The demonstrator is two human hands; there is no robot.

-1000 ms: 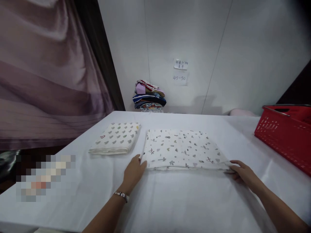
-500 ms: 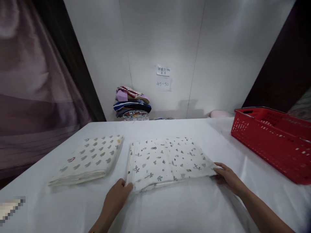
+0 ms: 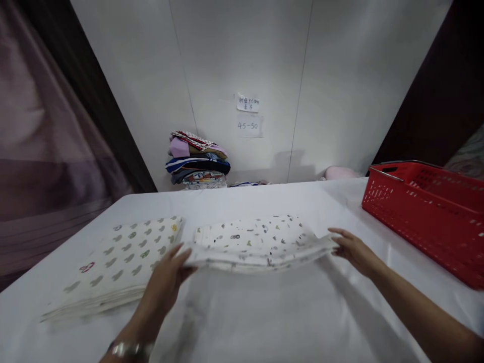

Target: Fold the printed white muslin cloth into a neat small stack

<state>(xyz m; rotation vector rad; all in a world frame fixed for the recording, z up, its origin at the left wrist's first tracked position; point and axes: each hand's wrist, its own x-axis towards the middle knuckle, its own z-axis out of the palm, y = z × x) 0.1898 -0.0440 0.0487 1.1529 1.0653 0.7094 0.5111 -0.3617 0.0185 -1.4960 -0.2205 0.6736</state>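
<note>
A white cloth (image 3: 249, 238) with small printed motifs lies folded in the middle of the table, its near edge lifted off the surface and sagging slightly between my hands. At its near left corner, my left hand (image 3: 170, 267) is closed on the cloth, with a bracelet or watch at the wrist. My right hand (image 3: 351, 252) pinches the near right corner. To the left lies a second folded white cloth (image 3: 128, 257) with grey mushroom-like prints; my left forearm passes over its right side. The lifted edge is a little blurred.
A red plastic basket (image 3: 419, 217) with a wire handle stands on the white table (image 3: 264, 312) at the right. Folded fabrics (image 3: 198, 161) are stacked by the back wall, under paper notes (image 3: 249, 126). A purple curtain (image 3: 49, 191) hangs at the left.
Both hands have risen and moved away from me, lifting the cloth's near edge and carrying it toward the far side. The view has shifted slightly.
</note>
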